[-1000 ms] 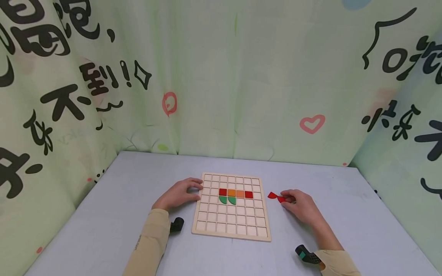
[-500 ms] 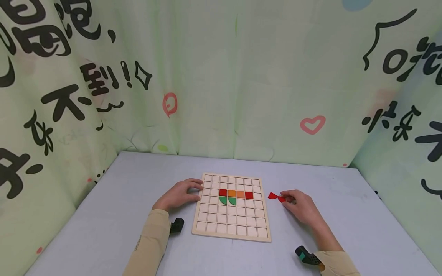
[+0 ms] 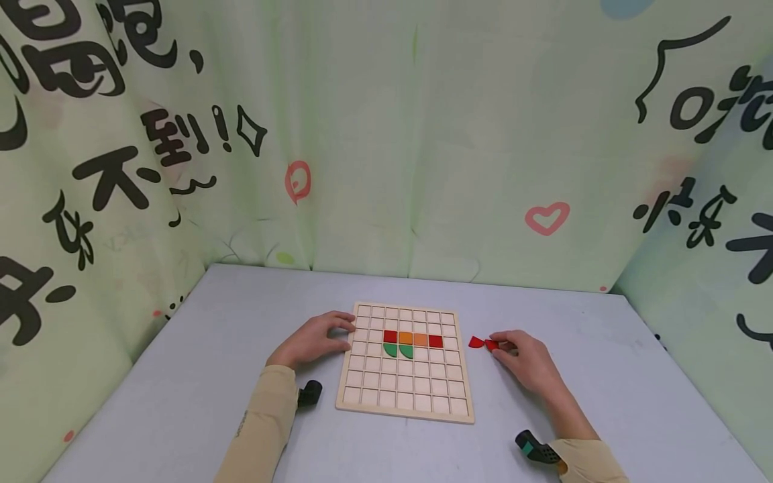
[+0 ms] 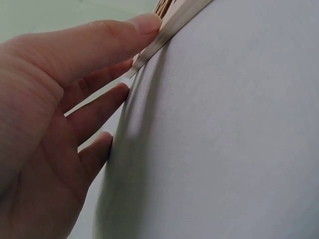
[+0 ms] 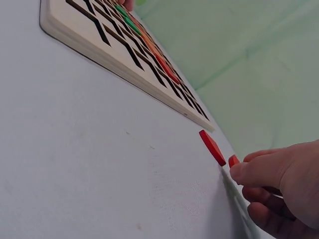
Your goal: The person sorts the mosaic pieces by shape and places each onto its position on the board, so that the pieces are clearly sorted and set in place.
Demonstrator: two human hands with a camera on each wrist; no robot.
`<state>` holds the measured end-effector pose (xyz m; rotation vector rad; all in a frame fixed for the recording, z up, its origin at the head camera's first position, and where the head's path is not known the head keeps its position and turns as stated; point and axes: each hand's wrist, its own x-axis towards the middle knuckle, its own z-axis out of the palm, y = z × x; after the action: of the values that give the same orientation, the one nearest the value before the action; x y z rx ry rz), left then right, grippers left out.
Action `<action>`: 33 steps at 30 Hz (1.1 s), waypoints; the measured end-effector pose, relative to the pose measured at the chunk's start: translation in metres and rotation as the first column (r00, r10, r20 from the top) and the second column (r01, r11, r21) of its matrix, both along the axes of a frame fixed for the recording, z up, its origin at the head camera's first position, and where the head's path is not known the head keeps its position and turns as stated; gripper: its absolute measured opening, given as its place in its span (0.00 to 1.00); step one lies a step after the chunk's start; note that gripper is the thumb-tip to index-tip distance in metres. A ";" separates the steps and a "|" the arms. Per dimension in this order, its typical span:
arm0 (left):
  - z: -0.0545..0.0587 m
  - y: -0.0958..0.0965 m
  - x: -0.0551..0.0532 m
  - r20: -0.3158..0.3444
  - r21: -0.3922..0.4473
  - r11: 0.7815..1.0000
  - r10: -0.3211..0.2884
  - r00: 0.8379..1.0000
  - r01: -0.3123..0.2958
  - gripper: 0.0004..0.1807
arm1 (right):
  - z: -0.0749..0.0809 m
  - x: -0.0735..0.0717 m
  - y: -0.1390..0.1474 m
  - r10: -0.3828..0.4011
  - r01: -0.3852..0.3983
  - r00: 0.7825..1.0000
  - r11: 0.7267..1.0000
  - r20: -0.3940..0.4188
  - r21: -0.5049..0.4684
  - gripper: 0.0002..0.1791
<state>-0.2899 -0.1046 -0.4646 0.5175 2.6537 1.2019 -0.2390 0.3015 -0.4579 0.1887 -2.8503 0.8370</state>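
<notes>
A wooden grid board [image 3: 386, 401] lies on the table. Set in its cells are two red squares [image 3: 435, 341], two orange squares [image 3: 413, 339] and two green quarter-circles [image 3: 390, 350]. My left hand [image 3: 311, 341] rests at the board's left edge; in the left wrist view the thumb [image 4: 144, 23] touches the rim and the other fingers extend loosely. Right of the board, my right hand [image 3: 527, 357] pinches a small red piece [image 3: 491, 345], partly hidden by the fingertips. A second red piece [image 5: 213, 148], quarter-circle shaped, lies beside it, closer to the board.
The white tabletop [image 3: 260, 443] surrounds the board. A pale green curtain [image 3: 362, 134] with black lettering hangs behind and along both sides. Black wrist cameras [image 3: 310, 394] sit below each hand, near the beige sleeves.
The right fingers have shifted slightly up and left, and the red piece between them has turned a little. The left hand, the board and its pieces stay put.
</notes>
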 end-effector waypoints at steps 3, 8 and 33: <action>0.001 0.000 0.000 0.002 -0.002 1.000 0.004 1.000 -0.004 0.17 | 0.001 -0.001 -0.003 0.015 -0.017 0.998 1.000 -0.064 -0.021 0.16; 0.000 0.001 0.001 0.005 -0.006 1.000 0.011 1.000 -0.011 0.17 | 0.006 0.000 -0.013 0.041 -0.046 0.993 0.998 -0.110 -0.043 0.15; -0.001 0.000 -0.001 -0.010 -0.015 1.000 -0.008 1.000 0.007 0.17 | 0.015 0.004 -0.064 0.154 -0.157 0.987 0.985 -0.038 -0.072 0.14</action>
<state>-0.2912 -0.1051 -0.4656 0.5317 2.6646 1.1793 -0.2354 0.2379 -0.4425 0.4158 -2.7964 0.9596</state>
